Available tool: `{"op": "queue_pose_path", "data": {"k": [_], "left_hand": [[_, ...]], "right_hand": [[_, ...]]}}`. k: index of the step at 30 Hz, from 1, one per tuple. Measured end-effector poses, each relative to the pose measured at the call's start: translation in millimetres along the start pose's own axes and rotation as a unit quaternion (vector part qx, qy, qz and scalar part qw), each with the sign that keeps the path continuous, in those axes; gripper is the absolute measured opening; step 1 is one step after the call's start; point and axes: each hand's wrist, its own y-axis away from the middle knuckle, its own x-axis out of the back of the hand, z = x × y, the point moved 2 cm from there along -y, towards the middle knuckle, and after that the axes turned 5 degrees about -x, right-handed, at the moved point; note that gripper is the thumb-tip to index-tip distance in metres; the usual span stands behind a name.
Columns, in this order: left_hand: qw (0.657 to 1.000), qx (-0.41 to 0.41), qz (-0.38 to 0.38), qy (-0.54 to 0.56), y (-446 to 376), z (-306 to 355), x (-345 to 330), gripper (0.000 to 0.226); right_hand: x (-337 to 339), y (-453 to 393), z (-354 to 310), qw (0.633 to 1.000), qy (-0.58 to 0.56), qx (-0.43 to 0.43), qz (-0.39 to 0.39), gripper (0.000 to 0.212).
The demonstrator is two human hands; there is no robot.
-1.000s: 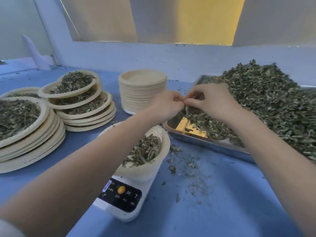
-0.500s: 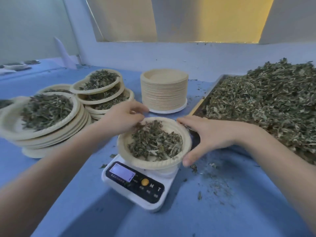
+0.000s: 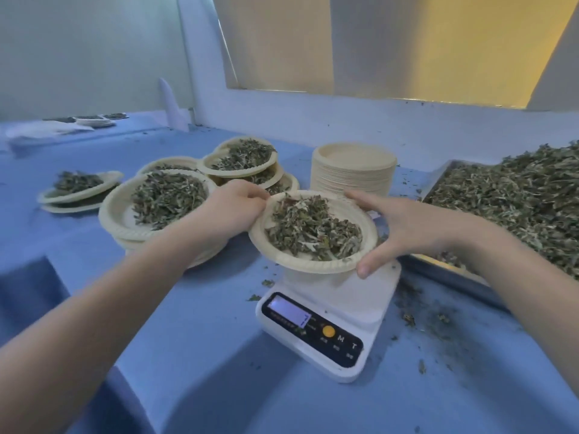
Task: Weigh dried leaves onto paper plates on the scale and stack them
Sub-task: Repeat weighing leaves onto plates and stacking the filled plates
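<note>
Blue cloth covers the bench (image 3: pixel 194 339), and a small white kitchen scale (image 3: pixel 326 321) with a dark front panel and one orange button sits on it. That scale is the landmark here.

Just above the scale, a round cream paper plate (image 3: pixel 313 264) full of dried green leaves (image 3: pixel 313 230) is held up and tipped a little. I cannot tell if it still touches the scale. The left hand (image 3: pixel 233 211) grips the plate's left rim with curled fingers. The right hand (image 3: pixel 404 228) is on the right rim, with its fingers spread along the far edge and its thumb under the near edge.

Left of the scale stands a pile of filled cream paper plates (image 3: pixel 125 220) with leaves on top. Behind that pile is a second stack of filled plates (image 3: pixel 241 161). Further left lie two more filled plates (image 3: pixel 78 189).

Behind the scale is a tall stack of empty cream paper plates (image 3: pixel 354 173). Right of the scale is a shiny metal tray (image 3: pixel 448 277) heaped with loose dried leaves (image 3: pixel 513 202). Leaf crumbs (image 3: pixel 438 321) lie on the cloth near the scale's right side.
</note>
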Motion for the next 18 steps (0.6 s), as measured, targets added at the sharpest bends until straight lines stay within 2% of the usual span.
{"op": "queue_pose_path", "data": {"k": [3,5,7,10,11,14,18], "left_hand": [[0.999,0.002,0.043,-0.013,-1,0,46,0.034],[0.995,0.023,0.098,-0.025,-4,-8,79,0.038],[0.987,0.043,0.155,-0.010,-9,-19,109,0.040],[0.975,0.060,0.215,0.009,-19,-42,151,0.029],[0.970,0.069,0.231,-0.001,-23,-51,165,0.024],[0.952,0.118,0.284,-0.010,-32,-81,205,0.035],[0.920,0.163,0.354,0.039,-42,-137,249,0.035]], "right_hand": [[14,-25,-36,0.999,-0.010,0.029,0.018,0.112],[20,-48,-61,0.998,-0.024,0.040,0.031,0.121],[21,-75,-87,0.996,-0.053,0.058,0.032,0.121],[19,-121,-125,0.991,-0.108,0.076,0.021,0.119],[17,-139,-137,0.989,-0.128,0.076,0.021,0.117],[11,-192,-169,0.981,-0.168,0.082,0.054,0.105],[-3,-267,-212,0.981,-0.137,0.095,0.100,0.082]]}}
